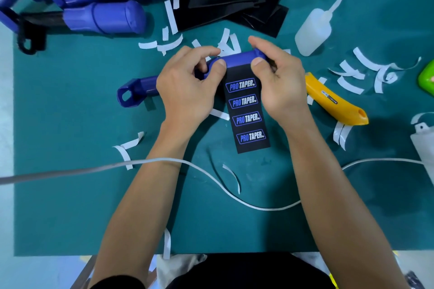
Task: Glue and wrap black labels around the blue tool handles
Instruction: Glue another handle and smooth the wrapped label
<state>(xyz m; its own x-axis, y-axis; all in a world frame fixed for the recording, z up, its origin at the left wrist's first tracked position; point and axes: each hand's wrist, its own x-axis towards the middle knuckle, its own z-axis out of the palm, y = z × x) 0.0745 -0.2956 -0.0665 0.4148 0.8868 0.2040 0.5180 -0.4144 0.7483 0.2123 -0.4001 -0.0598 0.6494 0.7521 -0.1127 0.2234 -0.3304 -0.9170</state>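
Note:
A blue tool handle lies crosswise above the green mat, held between both hands. My left hand grips its left part, thumb on the label's top edge. My right hand grips its right end, thumb pressing the same edge. A black label printed "PRO TAPER" several times hangs from the handle toward me and lies flat on the mat. The handle's lower end with a hole sticks out left of my left hand.
More blue handles are piled at the back left, black label sheets behind. A glue bottle and yellow utility knife lie to the right. White backing strips litter the green mat. A white cable crosses the front.

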